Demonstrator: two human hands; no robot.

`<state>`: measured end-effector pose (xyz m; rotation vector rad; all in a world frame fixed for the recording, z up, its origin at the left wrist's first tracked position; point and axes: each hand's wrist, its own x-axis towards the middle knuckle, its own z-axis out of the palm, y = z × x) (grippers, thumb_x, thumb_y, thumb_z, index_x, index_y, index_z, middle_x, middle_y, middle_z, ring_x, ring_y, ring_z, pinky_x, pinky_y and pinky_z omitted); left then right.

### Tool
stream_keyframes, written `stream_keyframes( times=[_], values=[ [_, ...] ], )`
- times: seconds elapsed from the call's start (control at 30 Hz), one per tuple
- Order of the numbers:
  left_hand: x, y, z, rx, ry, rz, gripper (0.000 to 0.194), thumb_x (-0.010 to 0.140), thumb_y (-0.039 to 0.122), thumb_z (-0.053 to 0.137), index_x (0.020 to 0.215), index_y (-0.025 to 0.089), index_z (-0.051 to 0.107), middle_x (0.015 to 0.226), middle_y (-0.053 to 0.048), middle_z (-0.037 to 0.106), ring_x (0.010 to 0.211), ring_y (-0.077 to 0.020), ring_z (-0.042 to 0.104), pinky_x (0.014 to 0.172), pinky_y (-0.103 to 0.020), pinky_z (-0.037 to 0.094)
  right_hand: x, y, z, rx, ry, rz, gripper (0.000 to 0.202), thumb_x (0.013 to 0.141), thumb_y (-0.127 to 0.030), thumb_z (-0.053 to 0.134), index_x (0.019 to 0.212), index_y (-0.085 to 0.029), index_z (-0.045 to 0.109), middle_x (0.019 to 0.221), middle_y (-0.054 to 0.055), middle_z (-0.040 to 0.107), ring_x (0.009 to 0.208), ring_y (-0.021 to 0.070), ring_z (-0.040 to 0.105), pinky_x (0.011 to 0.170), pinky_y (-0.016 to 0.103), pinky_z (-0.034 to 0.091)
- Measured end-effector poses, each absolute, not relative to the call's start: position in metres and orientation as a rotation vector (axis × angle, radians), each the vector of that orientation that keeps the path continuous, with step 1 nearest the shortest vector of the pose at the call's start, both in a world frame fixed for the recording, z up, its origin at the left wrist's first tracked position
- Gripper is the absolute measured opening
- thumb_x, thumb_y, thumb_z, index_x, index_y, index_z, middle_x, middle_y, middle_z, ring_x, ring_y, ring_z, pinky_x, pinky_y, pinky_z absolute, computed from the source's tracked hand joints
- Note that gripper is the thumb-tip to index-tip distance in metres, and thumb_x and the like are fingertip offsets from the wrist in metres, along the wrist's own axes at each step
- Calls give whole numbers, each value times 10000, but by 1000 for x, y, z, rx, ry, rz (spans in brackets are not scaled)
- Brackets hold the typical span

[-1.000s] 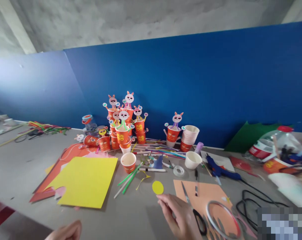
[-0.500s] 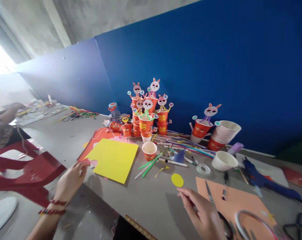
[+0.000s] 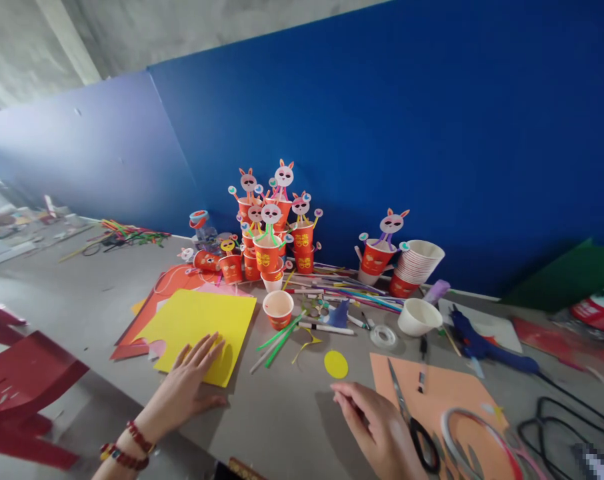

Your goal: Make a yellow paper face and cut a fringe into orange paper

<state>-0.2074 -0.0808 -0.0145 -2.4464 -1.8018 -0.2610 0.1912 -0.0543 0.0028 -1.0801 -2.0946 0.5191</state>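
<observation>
1. The left hand (image 3: 195, 373) is spread flat, fingers apart and grasping nothing, over the near right part of the yellow sheet (image 3: 197, 317). Its thumb points away from the sheet, above bare tabletop (image 3: 277, 427). Beaded bracelets (image 3: 127, 457) circle the wrist behind it.
2. The yellow sheet reaches ahead of the left hand and to its left, where a curved bite is missing from its edge. Red-orange paper (image 3: 132, 333) shows beneath, beyond the fingers on the left.
3. The right hand (image 3: 375, 427) has its fingers loosely curled toward the thumb. One cannot tell whether it is fully closed or grasps something small.
4. The yellow disc (image 3: 336, 365) lies flat just ahead of the right hand's fingertips, apart from them.
5. Right of the right hand, scissors (image 3: 403, 405) lie partly on a peach sheet (image 3: 457, 387), near a ring (image 3: 446, 427).
6. Between the hands and farther off are green and white stems (image 3: 277, 350), a yellow scrap (image 3: 309, 339) and an upright paper cup (image 3: 278, 311).
7. Well beyond the left hand, cups with rabbit figures (image 3: 269, 247) stand stacked.
</observation>
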Motion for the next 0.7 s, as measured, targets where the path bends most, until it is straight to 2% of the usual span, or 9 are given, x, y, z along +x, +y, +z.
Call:
stream_keyframes(
  times=[0.1,0.17,0.27,0.4,0.47,0.57,0.63,0.7],
  values=[
    [-210,-80,-20,-2410,-1799,-376,538,888,507,571,1349,235,525,1354,-108,595,1229,-277,575,1015,-385,477,192,-53,4,-1125,-2062,550,217,994,-295,437,1016,-238,645,853,35,742,737,171,712,663,238,549],
    [-217,-81,-17,-2413,-1767,-435,327,953,388,486,1202,233,631,1224,-69,683,1119,-229,650,958,-320,517,191,-52,4,-1139,-2059,573,223,993,-298,435,1010,-234,649,847,37,739,736,173,709,666,242,547],
    [-229,-85,-1,-2256,-1754,-581,294,969,310,417,1055,193,672,1083,-78,730,1009,-214,689,905,-303,538,188,-55,2,-1124,-2081,610,214,990,-281,435,1000,-229,643,848,32,736,746,169,705,677,243,542],
    [-248,-89,29,-1822,-1728,-859,240,944,271,463,1039,142,643,1029,-120,719,965,-238,685,898,-350,529,172,-63,8,-1018,-2200,562,196,969,-233,447,1005,-227,640,890,37,736,803,179,695,713,259,528],
    [-255,-89,40,-1618,-1713,-945,221,931,272,497,1009,124,642,970,-118,716,907,-236,689,845,-343,536,153,-66,17,-897,-2353,533,191,946,-193,460,1011,-224,636,890,34,729,819,180,677,734,266,517],
    [-262,-90,48,-1447,-1765,-992,225,921,290,508,980,119,643,857,-79,696,774,-204,670,727,-299,524,107,-60,34,-698,-2635,371,94,903,-193,535,925,-209,625,844,33,706,788,191,635,675,272,493],
    [-264,-92,49,-1396,-1797,-1004,211,917,289,515,959,127,643,775,-40,666,702,-178,635,665,-267,495,66,-49,40,-541,-2752,228,92,867,-207,590,954,-193,612,931,53,696,844,207,613,646,274,479],
    [-265,-95,50,-1357,-1820,-1011,194,913,281,527,941,128,642,706,-11,622,648,-158,594,623,-248,462,22,-33,40,-478,-2779,112,114,893,-197,559,997,-180,602,983,66,681,869,206,597,687,287,482]
  ],
)
